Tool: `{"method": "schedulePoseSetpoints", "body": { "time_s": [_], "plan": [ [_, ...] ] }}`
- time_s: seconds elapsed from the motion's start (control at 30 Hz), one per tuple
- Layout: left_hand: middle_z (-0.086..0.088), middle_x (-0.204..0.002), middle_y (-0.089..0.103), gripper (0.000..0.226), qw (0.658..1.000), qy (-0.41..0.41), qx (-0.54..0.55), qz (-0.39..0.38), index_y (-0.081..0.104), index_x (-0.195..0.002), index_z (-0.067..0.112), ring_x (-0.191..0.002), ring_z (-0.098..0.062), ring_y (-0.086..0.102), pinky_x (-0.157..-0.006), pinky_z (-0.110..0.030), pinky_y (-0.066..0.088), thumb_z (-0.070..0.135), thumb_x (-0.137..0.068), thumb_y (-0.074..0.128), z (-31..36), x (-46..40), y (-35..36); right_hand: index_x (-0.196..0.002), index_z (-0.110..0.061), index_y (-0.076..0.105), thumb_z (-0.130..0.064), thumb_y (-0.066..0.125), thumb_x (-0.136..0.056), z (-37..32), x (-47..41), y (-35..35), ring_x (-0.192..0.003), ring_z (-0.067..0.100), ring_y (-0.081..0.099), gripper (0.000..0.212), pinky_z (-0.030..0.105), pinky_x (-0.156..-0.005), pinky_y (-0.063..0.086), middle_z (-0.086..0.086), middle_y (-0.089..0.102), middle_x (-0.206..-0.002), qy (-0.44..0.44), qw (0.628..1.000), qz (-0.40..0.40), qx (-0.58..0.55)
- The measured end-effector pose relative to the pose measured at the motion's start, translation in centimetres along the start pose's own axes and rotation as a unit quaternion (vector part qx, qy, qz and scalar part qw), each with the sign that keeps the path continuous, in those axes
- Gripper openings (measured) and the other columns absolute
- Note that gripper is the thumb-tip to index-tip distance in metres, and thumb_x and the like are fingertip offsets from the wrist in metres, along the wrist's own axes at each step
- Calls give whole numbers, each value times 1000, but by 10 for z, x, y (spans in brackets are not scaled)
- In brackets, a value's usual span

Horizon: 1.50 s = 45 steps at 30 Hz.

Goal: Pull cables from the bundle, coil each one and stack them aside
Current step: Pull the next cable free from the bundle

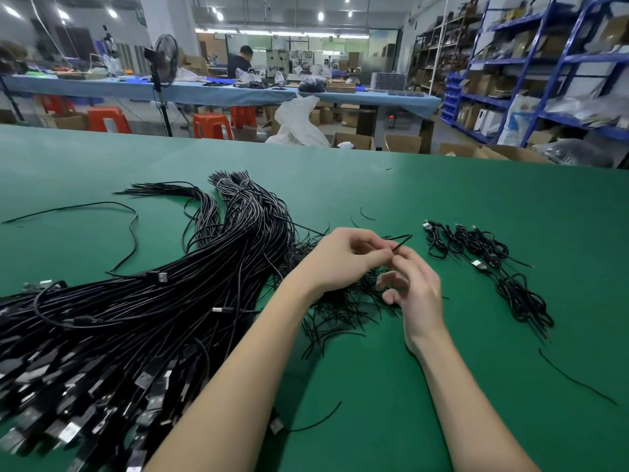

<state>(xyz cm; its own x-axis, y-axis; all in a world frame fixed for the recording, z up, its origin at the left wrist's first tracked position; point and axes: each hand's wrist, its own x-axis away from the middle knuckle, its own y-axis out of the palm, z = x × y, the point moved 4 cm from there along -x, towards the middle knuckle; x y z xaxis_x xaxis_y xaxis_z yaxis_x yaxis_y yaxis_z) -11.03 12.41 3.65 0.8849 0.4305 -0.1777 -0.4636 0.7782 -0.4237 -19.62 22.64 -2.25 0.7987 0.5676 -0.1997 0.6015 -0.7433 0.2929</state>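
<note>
- My left hand (343, 257) has its fingers curled, thumb and forefinger pinching a thin black cable (401, 240) near its free end.
- My right hand (413, 287) meets it at the same spot; its forefinger and thumb tips close on the same cable just beside the left pinch. Its other fingers are loosely curled and hold nothing.
- The cable end pokes up and away to the right, past both sets of fingertips.
- The bundle (163, 301) lies to the left of my left hand and under that forearm: a thick fan of black cables, with the USB plugs (149, 379) at the near-left end and bare tails at the far end.
- Loose tails of the bundle spread under and just below both hands.
- Coiled cables (476, 247) sit to the right of my right hand, near but not touching it, in a loose row that runs toward me. More of a line than a stack.
- One stray cable (102, 207) lies far left of the hands, another (575, 379) near right of my right forearm.
- All of it rests on the green table (442, 199).
- Beyond the table: another person (240, 61) at a blue bench, orange stools (211, 126), blue shelving (544, 63) on the right.
</note>
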Motion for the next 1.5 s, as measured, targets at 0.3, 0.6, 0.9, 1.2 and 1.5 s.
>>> {"method": "schedulePoseSetpoints", "body": {
  "time_s": [0.3,0.6,0.9,1.2,1.5],
  "plan": [
    [23,-69,64,3,954,-80,-228,-175,75,-91,35,-63,6,54,-68,-19,40,36,-89,73,-10,8,-21,-95,-29,78,-26,62,-100,-8,-1,-14,-55,4,50,17,15,-43,36,-11,62,-87,10,988,117,-98],
    [16,-86,69,13,964,-100,-231,-86,76,-93,34,-79,-1,61,-71,-17,44,45,-90,71,-28,6,-39,-106,-23,75,-29,54,-104,-12,-8,-43,-56,4,52,22,18,-47,40,-5,53,-90,30,966,204,-157],
    [-2,-77,64,15,988,-133,78,25,77,-90,9,-57,-9,58,-55,-19,51,22,-92,71,-37,2,-31,-88,-20,71,-39,56,-101,-15,-11,-55,-45,2,44,27,16,-39,28,-9,62,-69,39,981,183,50],
    [2,-77,68,13,994,-86,-65,-35,77,-89,32,-69,-9,58,-73,-26,51,44,-90,70,-26,3,-30,-100,-32,63,-30,67,-88,-43,-1,-19,-75,5,58,12,21,-67,48,-18,64,-88,-232,924,77,293],
    [17,-94,71,14,979,21,-180,96,75,-98,37,-94,-1,63,-87,-25,47,45,-87,73,-14,4,-46,-84,-34,74,-37,69,-94,-50,-8,-23,-74,-5,68,11,3,-66,42,-18,74,-74,-64,875,-159,453]
  ]
}}
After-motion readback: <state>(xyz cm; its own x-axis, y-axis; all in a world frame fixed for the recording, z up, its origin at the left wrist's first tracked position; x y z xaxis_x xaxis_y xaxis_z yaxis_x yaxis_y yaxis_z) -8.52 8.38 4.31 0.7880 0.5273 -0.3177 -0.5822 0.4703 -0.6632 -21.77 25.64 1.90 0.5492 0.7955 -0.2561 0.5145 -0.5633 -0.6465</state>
